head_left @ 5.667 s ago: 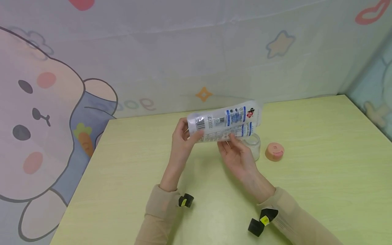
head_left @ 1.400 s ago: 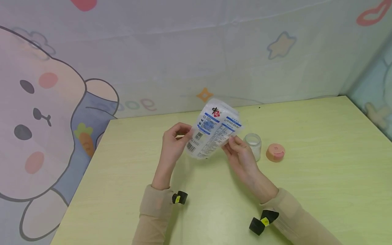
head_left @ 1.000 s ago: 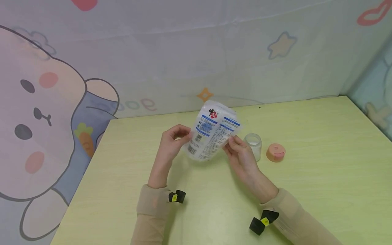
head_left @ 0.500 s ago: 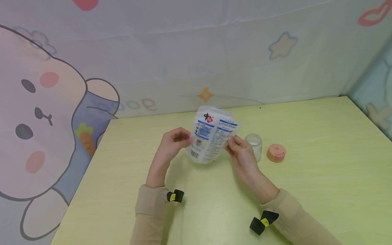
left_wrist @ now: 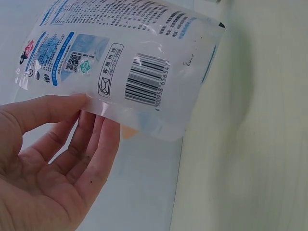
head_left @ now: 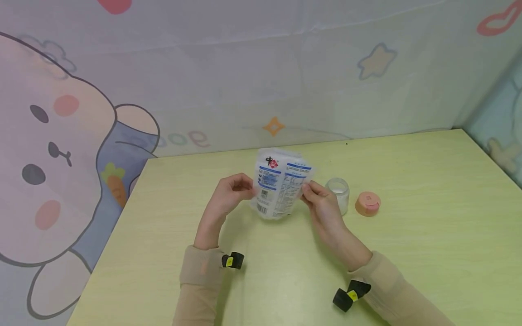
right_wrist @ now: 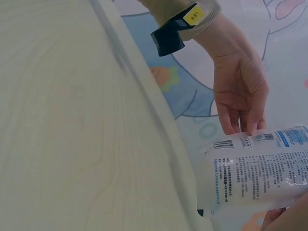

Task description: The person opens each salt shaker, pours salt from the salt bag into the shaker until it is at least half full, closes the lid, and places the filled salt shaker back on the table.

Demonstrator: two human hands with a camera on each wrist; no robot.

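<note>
A white printed plastic salt bag (head_left: 281,188) is held up between my hands, its back label facing me. My left hand (head_left: 229,192) pinches its left edge between thumb and fingers, as the left wrist view shows close up on the bag (left_wrist: 144,72). My right hand (head_left: 324,208) pinches the opposite edge. Behind the right hand, an uncapped clear jar (head_left: 341,199) with white contents stands on the table. In the right wrist view the left hand (right_wrist: 240,96) grips the bag (right_wrist: 255,173) near its barcode; little of the right hand shows there.
An orange-pink lid (head_left: 368,203) lies on the light wooden table (head_left: 428,235), just right of the jar. A cartoon-printed cloth (head_left: 244,68) hangs behind the table. A tiny dark speck sits near the back edge.
The bag was sideways, its right end by the jar. Since then it has swung to nearly upright and come lower and left. The left hand moved left; both hands keep hold.
</note>
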